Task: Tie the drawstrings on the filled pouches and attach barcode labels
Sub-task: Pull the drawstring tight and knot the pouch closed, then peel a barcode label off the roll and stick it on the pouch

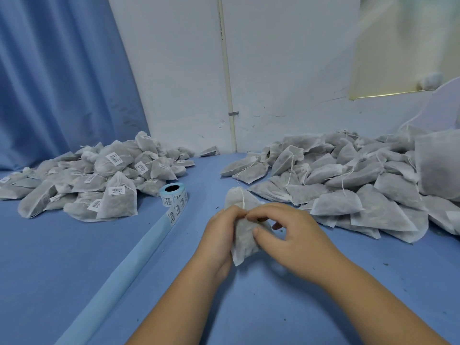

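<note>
One pouch [242, 245] stood at the near middle of the table [74, 257], held between both hands. The left hand [219, 232] curled round its left side. The right hand [293, 232] pinched near its top, thumb pressed on the front. Its string [242, 197] ran up the neck. A label roll [173, 192] lay just far-left, a labelled pile [99, 180] beyond, an unlabelled pile [348, 185] right.

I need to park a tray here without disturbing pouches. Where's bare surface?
Bare table: near left, bounded by the labelled pile and the backing strip; also the lane between the piles, beyond the label roll. Crowded: the unlabelled pile, and centre, where left hand and right hand hold a pouch.
</note>
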`<action>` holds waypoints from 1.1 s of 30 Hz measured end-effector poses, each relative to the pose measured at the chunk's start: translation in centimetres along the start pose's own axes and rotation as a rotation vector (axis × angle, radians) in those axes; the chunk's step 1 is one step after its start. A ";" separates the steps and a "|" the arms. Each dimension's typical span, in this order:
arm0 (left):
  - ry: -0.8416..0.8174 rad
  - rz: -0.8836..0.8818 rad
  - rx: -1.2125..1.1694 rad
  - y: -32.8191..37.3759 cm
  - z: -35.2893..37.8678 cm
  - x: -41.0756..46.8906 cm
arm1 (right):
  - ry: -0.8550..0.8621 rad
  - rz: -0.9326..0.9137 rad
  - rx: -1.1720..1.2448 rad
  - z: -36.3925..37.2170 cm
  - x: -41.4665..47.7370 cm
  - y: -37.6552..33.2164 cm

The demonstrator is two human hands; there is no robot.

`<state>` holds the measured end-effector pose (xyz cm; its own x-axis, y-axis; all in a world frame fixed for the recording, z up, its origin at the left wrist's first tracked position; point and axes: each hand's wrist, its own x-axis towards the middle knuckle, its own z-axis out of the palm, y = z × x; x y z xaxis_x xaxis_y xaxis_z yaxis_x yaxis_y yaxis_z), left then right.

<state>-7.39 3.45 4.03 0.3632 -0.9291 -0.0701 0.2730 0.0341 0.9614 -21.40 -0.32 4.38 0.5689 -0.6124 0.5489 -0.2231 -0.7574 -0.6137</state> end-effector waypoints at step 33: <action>0.238 -0.208 -0.449 4.9 -19.5 3.2 | -0.124 0.348 0.108 15.2 10.2 -1.9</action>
<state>12.50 7.80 3.27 0.4380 -0.8260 -0.3548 0.6950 0.0608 0.7164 -3.12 -1.68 2.54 0.5670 -0.7914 0.2283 -0.3392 -0.4770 -0.8108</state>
